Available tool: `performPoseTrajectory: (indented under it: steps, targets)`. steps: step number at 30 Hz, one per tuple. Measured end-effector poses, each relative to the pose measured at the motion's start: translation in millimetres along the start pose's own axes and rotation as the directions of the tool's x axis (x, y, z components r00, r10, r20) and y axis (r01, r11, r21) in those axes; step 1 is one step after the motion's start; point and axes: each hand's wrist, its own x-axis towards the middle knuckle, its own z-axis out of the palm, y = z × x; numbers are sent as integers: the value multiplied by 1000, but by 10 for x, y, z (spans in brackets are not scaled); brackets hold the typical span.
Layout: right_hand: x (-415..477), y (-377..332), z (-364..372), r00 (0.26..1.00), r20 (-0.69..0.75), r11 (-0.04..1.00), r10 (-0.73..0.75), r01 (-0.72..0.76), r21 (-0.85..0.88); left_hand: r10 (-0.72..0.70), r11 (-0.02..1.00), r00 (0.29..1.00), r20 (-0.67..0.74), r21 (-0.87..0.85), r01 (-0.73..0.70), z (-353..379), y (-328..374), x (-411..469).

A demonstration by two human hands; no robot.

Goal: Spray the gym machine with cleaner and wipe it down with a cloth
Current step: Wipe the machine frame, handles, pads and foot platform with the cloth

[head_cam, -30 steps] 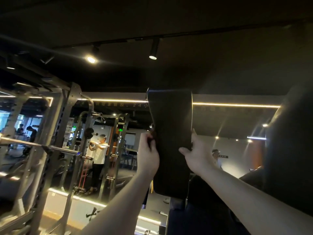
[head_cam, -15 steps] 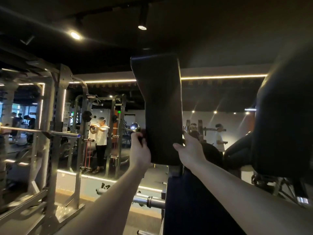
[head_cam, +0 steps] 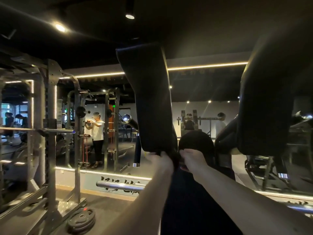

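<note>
At the lower edge of the upright black pad [head_cam: 152,99], the left hand [head_cam: 163,161] grips this edge; the right hand [head_cam: 193,157] curls just beside it, on what I cannot tell. A dark cloth [head_cam: 176,158] seems bunched between them. Wipe the edge with firm overlapping strokes. No spray bottle is visible.

On my left a steel power rack [head_cam: 50,133] stands with a bar [head_cam: 33,130] lying across it, and a stack of weight plates [head_cam: 81,219] sits on the floor by its foot. Farther ahead of me a person in a white shirt [head_cam: 97,129] stands beside a second rack [head_cam: 111,129], with more people [head_cam: 10,121] far off to the left. Two spotlights [head_cam: 129,16] shine from the dark ceiling above me, and a light strip [head_cam: 206,66] runs along the top of the far wall.
</note>
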Motion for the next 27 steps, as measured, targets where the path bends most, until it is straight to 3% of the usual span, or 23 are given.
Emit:
performPoseTrajectory:
  steps: [3,5,8,12,17,22,24,27]
  targets:
    - [-137,-119,-262,993,-83,986,88,-75,146,37,996,956,292,68,-59,340,5,-386]
    - [-243,-226,-496,983,-70,949,169,-143,282,97,980,914,394,124,-157,441,72,-499]
    - [-459,-245,-810,973,45,922,226,-228,314,111,956,906,408,207,-210,362,146,-599]
    - [-856,-226,-1076,966,160,947,205,-237,216,64,941,903,426,277,-197,32,160,-798]
    - [-1233,-85,-1235,954,235,950,185,-235,204,64,911,845,532,314,-266,-250,144,-1225]
    - [-1625,217,-1341,940,227,966,254,-236,-105,58,836,825,562,425,-349,-586,1,-1749]
    - [-1756,384,-1360,935,238,959,263,-226,-171,59,816,841,537,459,-351,-747,-121,-1888]
    - [-1948,705,-1336,916,285,958,282,-253,-136,14,775,894,448,560,-293,-1046,-426,-2028]
